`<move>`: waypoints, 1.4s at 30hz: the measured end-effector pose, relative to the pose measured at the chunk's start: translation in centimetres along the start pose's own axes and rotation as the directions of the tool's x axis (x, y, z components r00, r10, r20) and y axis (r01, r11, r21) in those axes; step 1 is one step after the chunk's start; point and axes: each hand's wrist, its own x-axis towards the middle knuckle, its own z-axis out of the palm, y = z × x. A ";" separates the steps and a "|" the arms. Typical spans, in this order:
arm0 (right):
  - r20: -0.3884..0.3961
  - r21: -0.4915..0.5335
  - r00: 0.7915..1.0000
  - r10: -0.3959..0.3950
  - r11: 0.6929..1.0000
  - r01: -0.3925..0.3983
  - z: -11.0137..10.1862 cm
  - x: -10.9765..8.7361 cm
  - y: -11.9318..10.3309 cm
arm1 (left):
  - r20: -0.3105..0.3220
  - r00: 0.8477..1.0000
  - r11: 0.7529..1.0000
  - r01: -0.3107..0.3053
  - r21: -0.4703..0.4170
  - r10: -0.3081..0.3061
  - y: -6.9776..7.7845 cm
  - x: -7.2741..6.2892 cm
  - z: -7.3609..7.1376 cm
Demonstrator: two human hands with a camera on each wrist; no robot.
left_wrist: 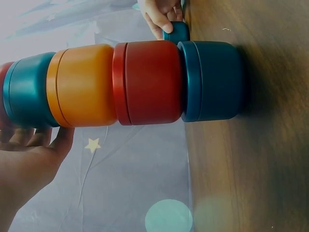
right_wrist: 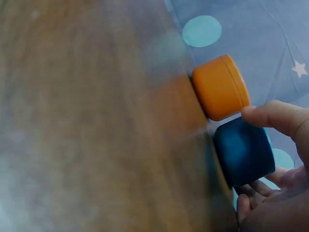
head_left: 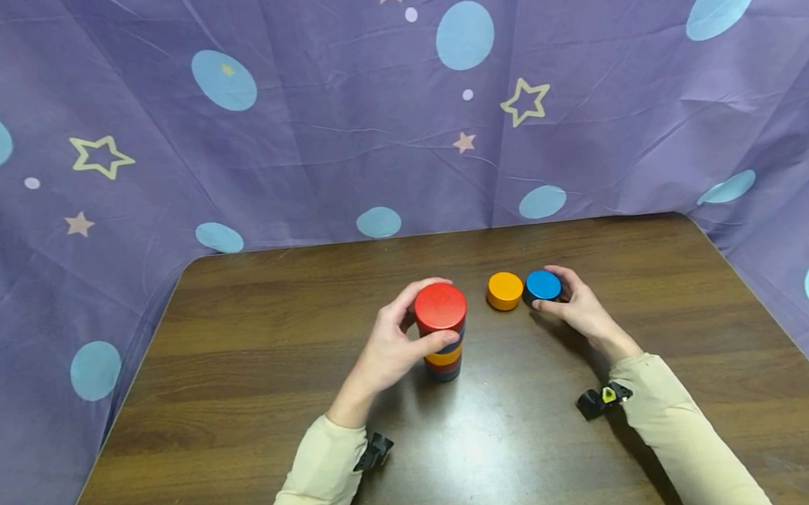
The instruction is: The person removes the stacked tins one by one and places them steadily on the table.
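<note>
A tower of round lidded tins stands upright on the table, with a red tin [head_left: 440, 307] on top. In the left wrist view its lower tins show: a blue tin [left_wrist: 217, 79] at the bottom, then a red tin [left_wrist: 152, 82], an orange tin [left_wrist: 87, 84] and another blue tin [left_wrist: 31, 89]. My left hand [head_left: 401, 343] curls round the upper part of the tower, thumb on the near side. To the right, my right hand [head_left: 582, 309] grips a separate blue tin [head_left: 543, 285] between thumb and fingers. Close beside it sits a loose orange tin [head_left: 505, 291].
The brown wooden table [head_left: 245, 352] reaches back to a purple patterned cloth [head_left: 342, 111] hanging behind it. Black wrist straps [head_left: 374, 451] are worn on both forearms.
</note>
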 end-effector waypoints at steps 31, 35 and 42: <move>-0.139 0.177 0.983 -0.119 0.974 0.143 0.7 -3.4 -5.7 | 0.010 1.000 1.000 0.012 -0.021 -0.012 -0.3 0.0 0.3; -0.115 0.195 0.984 -0.135 0.968 0.156 1.2 -3.8 -6.4 | 0.004 1.000 0.999 0.029 -0.014 -0.029 -0.3 -0.1 0.3; -0.081 0.185 0.977 -0.196 0.960 0.208 2.1 -4.2 -7.4 | -0.004 1.000 1.000 0.017 -0.016 -0.017 -0.3 -0.2 0.3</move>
